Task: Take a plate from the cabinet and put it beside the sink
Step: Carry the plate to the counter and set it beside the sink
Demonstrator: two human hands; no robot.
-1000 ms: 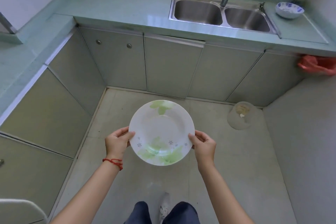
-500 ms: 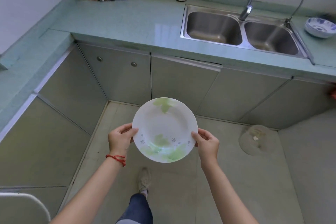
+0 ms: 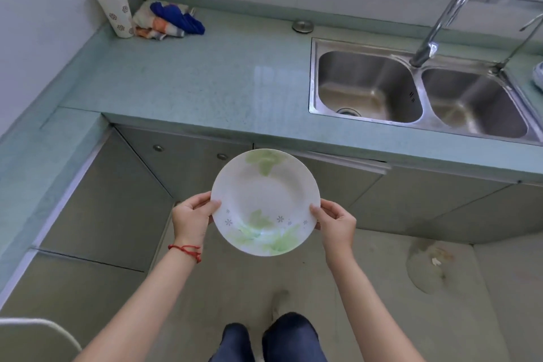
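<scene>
We hold the plate (image 3: pixel 265 202) out in front of us over the floor (image 3: pixel 367 288), short of the counter (image 3: pixel 191 79) edge and in front of the cabinet doors (image 3: pixel 188 164). It is round, so it has no long axis; its face is turned up toward us and tipped a little, the far rim higher than the near one. A green leaf print sits on the far rim, a larger green print with small grey flowers on the near rim. We can read no writing or brand on it. Our left hand (image 3: pixel 192 219) grips the left rim, thumb on top, fingers curled under; a red string is tied round that wrist. Our right hand (image 3: pixel 336 225) grips the right rim the same way, thumb on the upper face. Both forearms reach forward, roughly level, elbows out of view. The double sink (image 3: pixel 316 73) is set into the counter to the right, well apart from the plate, with the tap (image 3: pixel 446 15) arching over it. At the counter's far left corner stand a cup (image 3: pixel 116 10) with a small pattern, too blurred to say if it is lettering, and a bundle of cloths (image 3: pixel 167 20) just beside it.
</scene>
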